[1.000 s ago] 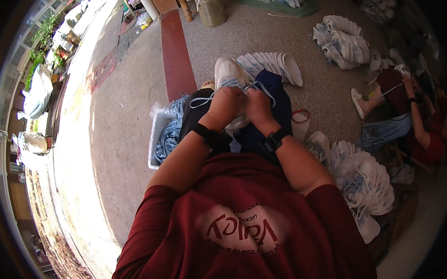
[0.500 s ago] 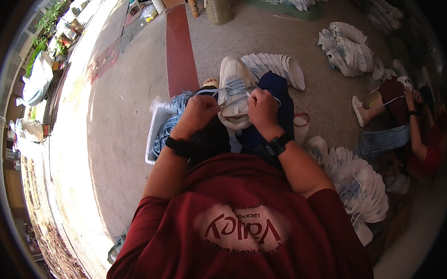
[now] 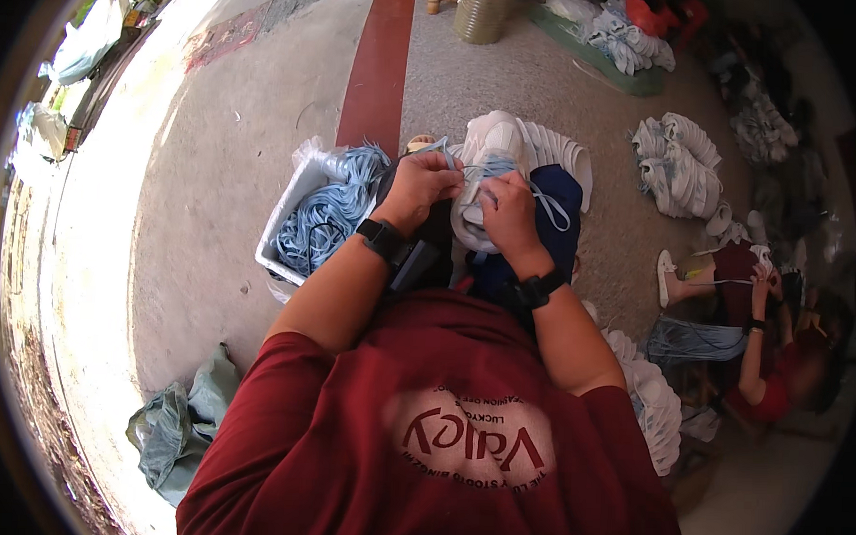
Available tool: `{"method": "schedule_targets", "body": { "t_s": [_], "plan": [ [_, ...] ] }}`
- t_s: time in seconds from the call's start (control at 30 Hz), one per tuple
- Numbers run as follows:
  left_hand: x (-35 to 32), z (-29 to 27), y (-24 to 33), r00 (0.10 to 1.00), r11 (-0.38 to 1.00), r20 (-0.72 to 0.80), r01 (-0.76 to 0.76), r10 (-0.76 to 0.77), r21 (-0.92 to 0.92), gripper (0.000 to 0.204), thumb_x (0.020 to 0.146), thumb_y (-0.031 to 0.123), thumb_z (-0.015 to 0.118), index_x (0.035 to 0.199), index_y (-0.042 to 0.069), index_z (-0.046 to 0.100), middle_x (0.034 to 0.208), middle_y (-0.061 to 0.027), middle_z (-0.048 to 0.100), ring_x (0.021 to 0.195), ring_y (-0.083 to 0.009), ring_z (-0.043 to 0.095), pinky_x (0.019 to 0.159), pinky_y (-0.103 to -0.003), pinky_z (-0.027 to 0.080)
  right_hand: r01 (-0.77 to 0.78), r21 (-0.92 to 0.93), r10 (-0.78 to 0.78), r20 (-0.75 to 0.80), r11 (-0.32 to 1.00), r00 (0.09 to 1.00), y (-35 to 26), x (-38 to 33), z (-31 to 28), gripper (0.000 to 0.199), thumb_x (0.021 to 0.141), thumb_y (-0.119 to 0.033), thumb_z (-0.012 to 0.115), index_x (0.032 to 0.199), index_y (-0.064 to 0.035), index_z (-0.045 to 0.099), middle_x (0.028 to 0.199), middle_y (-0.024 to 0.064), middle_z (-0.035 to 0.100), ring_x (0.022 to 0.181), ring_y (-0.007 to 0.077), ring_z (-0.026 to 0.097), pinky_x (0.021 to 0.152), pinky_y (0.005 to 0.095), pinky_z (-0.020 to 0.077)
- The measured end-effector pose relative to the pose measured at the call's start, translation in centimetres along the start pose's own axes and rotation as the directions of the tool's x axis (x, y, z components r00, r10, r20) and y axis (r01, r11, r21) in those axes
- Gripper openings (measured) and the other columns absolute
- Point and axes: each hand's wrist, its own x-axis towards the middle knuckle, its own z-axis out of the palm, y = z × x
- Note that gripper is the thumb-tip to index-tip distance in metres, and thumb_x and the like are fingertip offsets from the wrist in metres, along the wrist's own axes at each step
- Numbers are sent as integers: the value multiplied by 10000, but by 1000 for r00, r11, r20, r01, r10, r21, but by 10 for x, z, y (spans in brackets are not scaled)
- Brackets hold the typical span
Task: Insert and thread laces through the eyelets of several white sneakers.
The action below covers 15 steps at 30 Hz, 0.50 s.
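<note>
A white sneaker (image 3: 497,133) rests at my lap, its toe pointing away from me. Light blue shoelace (image 3: 499,163) crosses its upper. On the sneaker's left side, my left hand (image 3: 429,187) pinches a stretch of the lace, and a piece of it sticks up above the fingers. My right hand (image 3: 511,214) is closed at the middle of the sneaker, over the tongue, with lace at its fingertips; the exact grip is partly hidden. A loose loop of lace (image 3: 564,214) hangs to the right, over dark blue cloth (image 3: 555,187).
Left of my knees stands a white box (image 3: 271,229) of light blue laces (image 3: 321,224). Nested white shoes (image 3: 569,154) lie behind the sneaker, with more shoe piles (image 3: 678,168) at the right. A co-worker (image 3: 761,317) sits there. Green sacking (image 3: 182,424) lies at lower left.
My view has shifted, showing more of the lace box. My hands, earlier apart on either side of the sneaker, are now closer together, the right one over the tongue. A lace loop now hangs at right.
</note>
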Motion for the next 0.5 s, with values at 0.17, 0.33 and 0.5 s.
{"method": "schedule_targets", "body": {
  "t_s": [0.17,0.33,0.5],
  "plan": [
    [14,2,-12,995,963,-13,-91,98,254,75,737,-52,644,771,10,618,684,-33,614,575,-102,579,542,-211,490,0,29,0,21,1000,1000,-1,-1,-3,110,688,-26,606,793,-13,634,772,160,563,777,331,562,691,405,456],
    [9,18,1,933,506,66,-250,353,826,63,669,-22,666,696,-3,612,616,-35,588,554,-98,553,506,-224,438,-15,56,13,36,998,999,5,-3,-6,162,694,-26,610,849,-19,655,801,160,574,781,322,571,696,393,456],
    [19,8,-7,994,802,-44,-57,103,594,80,654,55,668,679,7,609,565,-59,582,530,-114,552,523,-276,450,-20,53,17,56,998,998,8,-2,-4,185,720,-19,576,881,-31,667,798,158,580,783,325,578,691,392,457]
  ]
}}
